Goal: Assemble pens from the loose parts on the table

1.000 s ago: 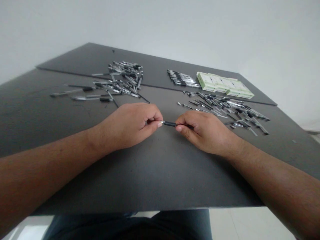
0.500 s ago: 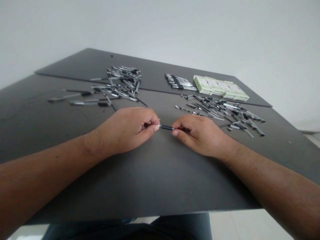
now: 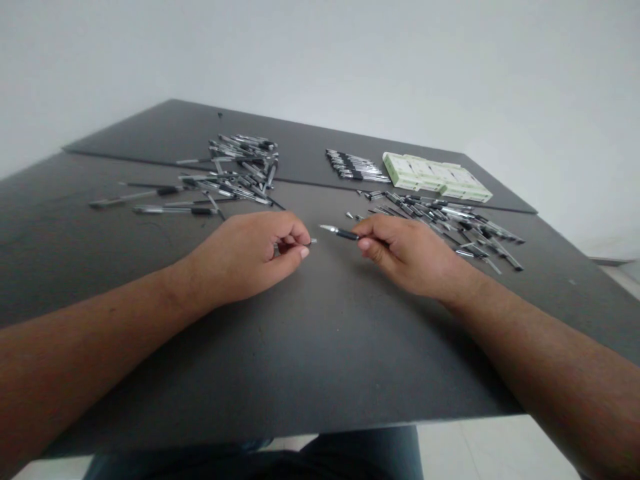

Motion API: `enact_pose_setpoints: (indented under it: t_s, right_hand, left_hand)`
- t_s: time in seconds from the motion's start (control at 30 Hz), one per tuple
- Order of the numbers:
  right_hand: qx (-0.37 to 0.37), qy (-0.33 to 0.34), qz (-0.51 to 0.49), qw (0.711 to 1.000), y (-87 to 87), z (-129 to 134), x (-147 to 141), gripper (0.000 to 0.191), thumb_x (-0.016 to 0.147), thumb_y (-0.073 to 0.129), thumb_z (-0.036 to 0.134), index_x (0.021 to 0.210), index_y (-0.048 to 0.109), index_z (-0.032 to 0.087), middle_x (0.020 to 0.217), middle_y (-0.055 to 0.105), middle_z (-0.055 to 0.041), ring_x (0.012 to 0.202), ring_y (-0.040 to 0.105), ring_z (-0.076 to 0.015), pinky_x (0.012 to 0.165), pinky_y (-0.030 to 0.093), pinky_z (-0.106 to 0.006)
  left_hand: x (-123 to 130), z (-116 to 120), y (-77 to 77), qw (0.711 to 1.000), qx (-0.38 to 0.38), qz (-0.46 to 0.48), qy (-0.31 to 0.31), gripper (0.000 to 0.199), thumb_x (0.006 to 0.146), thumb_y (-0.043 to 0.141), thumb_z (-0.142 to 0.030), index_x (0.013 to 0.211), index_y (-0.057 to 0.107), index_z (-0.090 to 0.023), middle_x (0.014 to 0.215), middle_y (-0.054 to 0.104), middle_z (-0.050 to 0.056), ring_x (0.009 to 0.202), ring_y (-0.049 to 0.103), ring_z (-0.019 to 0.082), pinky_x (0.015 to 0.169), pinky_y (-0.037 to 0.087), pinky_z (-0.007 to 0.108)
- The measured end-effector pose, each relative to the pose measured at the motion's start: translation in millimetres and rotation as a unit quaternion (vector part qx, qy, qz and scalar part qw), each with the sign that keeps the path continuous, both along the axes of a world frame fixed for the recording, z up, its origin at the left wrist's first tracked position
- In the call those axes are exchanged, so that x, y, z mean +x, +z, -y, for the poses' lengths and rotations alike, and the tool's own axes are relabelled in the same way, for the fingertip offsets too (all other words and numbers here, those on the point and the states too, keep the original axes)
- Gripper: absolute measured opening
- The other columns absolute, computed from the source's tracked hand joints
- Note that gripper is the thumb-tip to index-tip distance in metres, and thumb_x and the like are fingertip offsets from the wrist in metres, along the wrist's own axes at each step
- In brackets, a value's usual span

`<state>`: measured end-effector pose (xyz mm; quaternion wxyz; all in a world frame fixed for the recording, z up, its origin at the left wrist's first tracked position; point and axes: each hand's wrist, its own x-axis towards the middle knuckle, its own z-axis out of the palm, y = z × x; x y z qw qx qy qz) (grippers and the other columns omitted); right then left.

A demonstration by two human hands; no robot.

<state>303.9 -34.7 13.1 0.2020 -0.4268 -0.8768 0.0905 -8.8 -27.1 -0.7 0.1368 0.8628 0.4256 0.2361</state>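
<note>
My right hand (image 3: 407,257) is closed round a pen (image 3: 346,234) with a black grip, held a little above the table. Its silver pointed tip faces left, toward my other hand. My left hand (image 3: 255,250) is closed in a pinch, apart from the pen; what its fingers hold, if anything, is hidden. A small shiny piece (image 3: 313,241) shows right by the left fingertips, and I cannot tell whether it is held or lies on the table.
Pens lie heaped (image 3: 245,167) at the back left. Pen parts (image 3: 440,217) are scattered beyond my right hand. Behind them, a row of pens (image 3: 356,165) lies beside pale green and white boxes (image 3: 435,176). All rest on a dark grey table (image 3: 310,353).
Both hands were at the same pen, end to end. The pen has come away from my left fingers and moved slightly up and right with my right hand, baring its tip.
</note>
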Motion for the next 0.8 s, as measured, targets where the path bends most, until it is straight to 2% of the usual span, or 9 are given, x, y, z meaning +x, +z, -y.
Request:
enact_pose_setpoints:
  t_s: [0.17,0.27,0.33,0.43,0.53,0.63,0.8]
  right_hand:
    - [0.018,-0.150,-0.018,0.988,2.2,-24,31,0.034,0.112,0.062,0.037,0.136,0.081,0.021,0.101,0.089,-0.0093,0.092,0.082,-0.0307,0.084,0.060,-0.043]
    - [0.046,-0.205,-0.003,0.978,1.7,-39,47,0.035,0.108,0.066,0.039,0.133,0.084,0.023,0.100,0.088,-0.0097,0.089,0.079,-0.0319,0.082,0.059,-0.045]
    - [0.049,-0.225,0.031,0.973,4.2,-46,54,0.030,0.106,0.069,0.042,0.124,0.086,0.024,0.094,0.086,-0.0094,0.084,0.076,-0.0309,0.078,0.055,-0.044]
    - [0.010,-0.216,0.132,0.967,14.0,-48,60,0.022,0.103,0.073,0.045,0.096,0.083,0.026,0.078,0.078,-0.0067,0.072,0.067,-0.0267,0.070,0.046,-0.040]
    - [-0.068,-0.187,0.216,0.956,26.4,-41,58,0.031,0.100,0.079,0.049,0.078,0.073,0.028,0.068,0.072,-0.0033,0.064,0.063,-0.0239,0.066,0.040,-0.040]
    - [-0.121,-0.165,0.276,0.939,32.8,-31,51,0.036,0.099,0.083,0.053,0.074,0.073,0.029,0.065,0.071,-0.0018,0.061,0.063,-0.0232,0.063,0.038,-0.039]
    - [-0.139,-0.163,0.331,0.919,27.6,-26,39,0.020,0.095,0.087,0.043,0.084,0.083,0.027,0.077,0.081,-0.0057,0.069,0.069,-0.0259,0.063,0.040,-0.038]
  left_hand:
    - [-3,-3,-0.5,1.000,0.000,0.001,0.016,0.021,0.097,0.066,-0.042,0.104,0.079,-0.027,0.091,0.086,0.003,0.085,0.080,0.024,0.083,0.059,0.034]
    - [-5,-5,-1.5,1.000,-0.002,0.000,0.020,0.021,0.097,0.067,-0.041,0.106,0.080,-0.027,0.090,0.085,0.003,0.084,0.080,0.024,0.084,0.060,0.035]
    - [-6,-6,-2.4,1.000,-0.001,-0.002,0.021,0.021,0.096,0.067,-0.041,0.105,0.081,-0.028,0.089,0.085,0.003,0.082,0.079,0.025,0.084,0.060,0.036]
    - [-7,-8,-3.9,1.000,-0.003,-0.005,0.024,0.020,0.095,0.068,-0.040,0.105,0.080,-0.028,0.089,0.084,0.003,0.080,0.078,0.025,0.083,0.060,0.036]
    - [-7,-8,-5.2,1.000,-0.005,0.000,0.028,0.021,0.095,0.067,-0.041,0.104,0.080,-0.028,0.088,0.084,0.003,0.078,0.077,0.025,0.083,0.060,0.037]
    - [-6,-8,-5.7,1.000,-0.006,0.001,0.024,0.022,0.095,0.068,-0.042,0.104,0.081,-0.028,0.088,0.084,0.004,0.078,0.077,0.025,0.082,0.059,0.037]
    - [-7,-9,-5.3,1.000,-0.008,-0.006,0.015,0.021,0.095,0.067,-0.042,0.103,0.080,-0.028,0.087,0.083,0.003,0.079,0.077,0.025,0.082,0.060,0.036]
